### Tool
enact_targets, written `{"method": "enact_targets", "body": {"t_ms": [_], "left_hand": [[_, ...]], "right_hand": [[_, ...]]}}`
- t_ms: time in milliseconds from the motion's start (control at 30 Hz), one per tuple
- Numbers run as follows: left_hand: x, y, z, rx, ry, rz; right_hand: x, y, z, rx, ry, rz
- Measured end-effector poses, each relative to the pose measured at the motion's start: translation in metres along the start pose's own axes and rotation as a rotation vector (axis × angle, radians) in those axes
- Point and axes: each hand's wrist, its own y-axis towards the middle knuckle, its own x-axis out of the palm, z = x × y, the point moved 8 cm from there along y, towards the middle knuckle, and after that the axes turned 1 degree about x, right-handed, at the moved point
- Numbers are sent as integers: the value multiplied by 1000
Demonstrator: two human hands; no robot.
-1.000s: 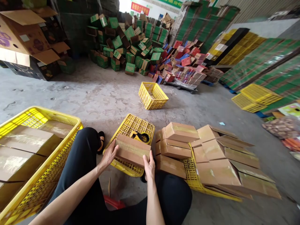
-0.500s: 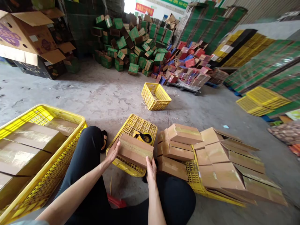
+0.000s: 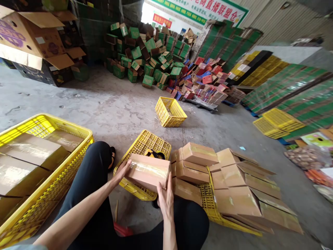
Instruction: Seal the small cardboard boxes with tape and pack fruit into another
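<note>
A taped cardboard box (image 3: 148,171) is held between my two hands, tilted so its shiny taped face shows. My left hand (image 3: 122,171) grips its left end, fingers partly hidden behind it. At the right end, my right hand (image 3: 165,196) presses with the thumb on the near side. Beneath the box stands an upturned yellow crate (image 3: 140,140) with a lattice surface. A black and yellow tape dispenser (image 3: 155,154) lies on that crate, just behind the box and partly covered by it.
At left, a big yellow crate (image 3: 90,135) holds several taped boxes. Stacked boxes (image 3: 199,152) and folded cartons (image 3: 234,194) stand at right around another yellow crate (image 3: 208,203). A small yellow crate (image 3: 170,113) sits ahead, before heaped green boxes (image 3: 148,80). Something red (image 3: 122,230) lies between my legs.
Both hands have raised the box slightly from the yellow crate and tipped it, so its taped face now catches the light. The camera view has shifted a little.
</note>
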Motion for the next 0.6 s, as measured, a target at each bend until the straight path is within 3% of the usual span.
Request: {"method": "enact_targets", "body": {"t_ms": [133,267,333,500,600], "left_hand": [[26,-5,-8,-46,-74,-132],[30,-7,6,-70,-95,-161],[20,-10,27,-33,-84,-159],[-8,-43,117,319,-83,-278],[-17,-63,151,503,-41,-348]], "right_hand": [[-18,-19,-53,-252,-206,45],[-16,-28,-80,-356,-338,129],[-11,-27,-91,-377,-371,144],[4,-11,-125,-460,-378,74],[15,5,-148,-519,-379,23]]}}
